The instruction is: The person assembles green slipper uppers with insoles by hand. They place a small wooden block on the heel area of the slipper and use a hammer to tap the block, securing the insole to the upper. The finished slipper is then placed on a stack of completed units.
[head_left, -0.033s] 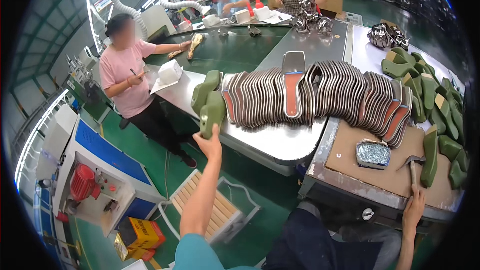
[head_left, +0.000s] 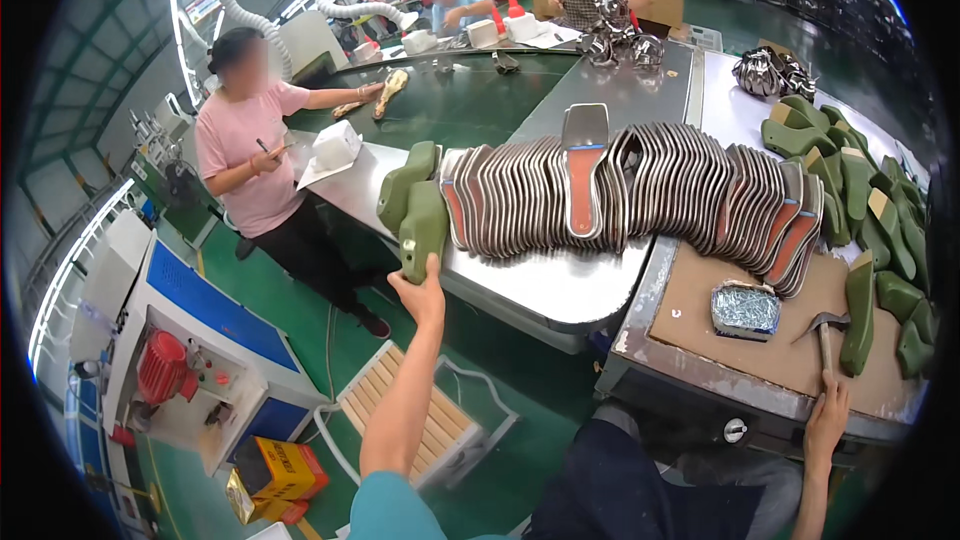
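1. The green shoe last (head_left: 424, 228) stood at the edge of the steel surface (head_left: 560, 290), at about 10 o'clock in the view, just beside a second green last (head_left: 405, 183).
2. The left hand (head_left: 420, 292) was closed around its lower end.
3. At 3 o'clock from it, a long row of insoles (head_left: 640, 195) leaned on edge.
4. The right hand (head_left: 826, 418), at 4 o'clock, gripped the handle of a hammer (head_left: 822, 328) on the brown board (head_left: 700, 310).
5. A tray of nails (head_left: 745, 308) lay near the hammer.
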{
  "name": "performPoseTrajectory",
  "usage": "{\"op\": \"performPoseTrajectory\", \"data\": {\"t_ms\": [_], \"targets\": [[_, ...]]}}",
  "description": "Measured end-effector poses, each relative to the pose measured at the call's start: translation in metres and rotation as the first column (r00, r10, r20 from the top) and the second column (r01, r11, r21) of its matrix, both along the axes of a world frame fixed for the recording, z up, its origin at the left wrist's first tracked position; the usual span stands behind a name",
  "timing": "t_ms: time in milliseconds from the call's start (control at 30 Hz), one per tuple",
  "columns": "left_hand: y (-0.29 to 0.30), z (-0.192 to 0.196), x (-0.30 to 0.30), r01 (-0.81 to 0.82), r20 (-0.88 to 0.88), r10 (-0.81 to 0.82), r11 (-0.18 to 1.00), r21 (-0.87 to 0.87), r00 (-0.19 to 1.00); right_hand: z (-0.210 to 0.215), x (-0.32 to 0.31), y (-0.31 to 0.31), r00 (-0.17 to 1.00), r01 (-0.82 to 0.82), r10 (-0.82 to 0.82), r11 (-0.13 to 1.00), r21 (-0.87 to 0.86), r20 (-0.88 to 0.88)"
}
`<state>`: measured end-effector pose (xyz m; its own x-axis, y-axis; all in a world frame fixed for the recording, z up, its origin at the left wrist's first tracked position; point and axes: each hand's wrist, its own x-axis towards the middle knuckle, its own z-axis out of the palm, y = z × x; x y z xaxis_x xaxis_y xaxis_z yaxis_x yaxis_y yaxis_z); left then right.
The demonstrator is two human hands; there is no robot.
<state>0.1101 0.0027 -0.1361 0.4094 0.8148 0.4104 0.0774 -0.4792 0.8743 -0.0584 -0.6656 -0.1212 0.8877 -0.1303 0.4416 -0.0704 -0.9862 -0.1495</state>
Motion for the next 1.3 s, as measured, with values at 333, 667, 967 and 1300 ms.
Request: {"op": "performPoseTrajectory", "data": {"t_ms": [333,667,967,1300], "targets": [[0.091,0.017,0.026,0.262,-0.296,-0.296,0.953,-0.151,0.908,0.007,0.007,0.01,0.999,-0.035,0.035,0.999,0.035,0.006],[0.042,0.083,0.027,0.183,-0.123,-0.149,0.917,0.354,0.981,0.014,0.003,0.018,1.0,-0.003,0.003,0.999,0.053,0.001],[0.027,0.037,0.09,0.254,-0.634,-0.208,0.967,-0.019,0.745,0.023,0.005,0.03,1.0,-0.02,0.019,0.997,0.072,0.013],[0.048,0.018,0.114,0.382,-0.435,-0.395,0.916,-0.12,0.809,0.027,0.005,0.034,1.0,0.003,-0.005,0.993,0.119,0.021]]}}
